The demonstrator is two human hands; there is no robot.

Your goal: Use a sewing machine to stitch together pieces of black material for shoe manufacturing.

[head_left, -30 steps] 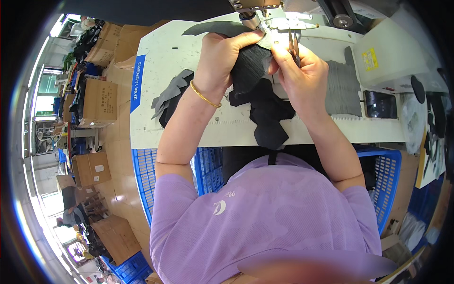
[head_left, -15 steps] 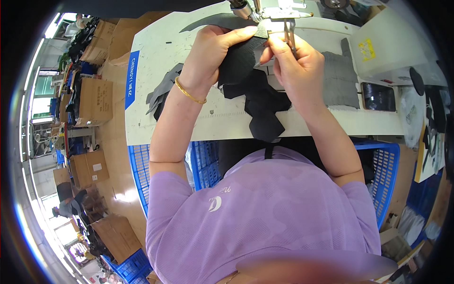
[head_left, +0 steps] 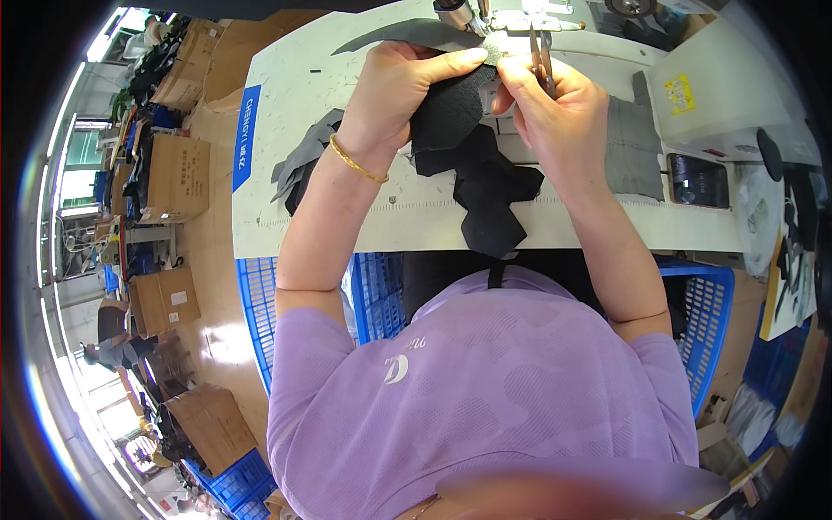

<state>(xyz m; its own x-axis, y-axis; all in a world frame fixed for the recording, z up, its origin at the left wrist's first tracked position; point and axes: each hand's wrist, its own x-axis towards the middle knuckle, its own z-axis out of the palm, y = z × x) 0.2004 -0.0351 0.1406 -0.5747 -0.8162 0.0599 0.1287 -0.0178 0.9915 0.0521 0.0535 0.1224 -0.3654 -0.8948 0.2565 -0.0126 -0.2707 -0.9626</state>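
Observation:
My left hand, with a gold bangle at the wrist, pinches a dark fabric piece between thumb and fingers, close to the sewing machine's presser foot and needle area. From the right, my right hand comes up to the edge of the same fabric. Dark thread snips are tucked in its fingers, blades pointing away from me. Its thumb and index fingertip meet by the cloth; whether they pinch it is hard to make out. A string of black hexagon-like fabric pieces trails toward me across the machine table.
Grey fabric pieces lie left of my left forearm, and a grey stack lies at the right. A phone rests near the right edge by a whitish bin. Blue crates stand below the table; cardboard boxes line the left.
The whole view has shifted slightly. Both hands stay at the fabric by the needle area, with the snips still in my right hand. A person in the far left background has changed posture.

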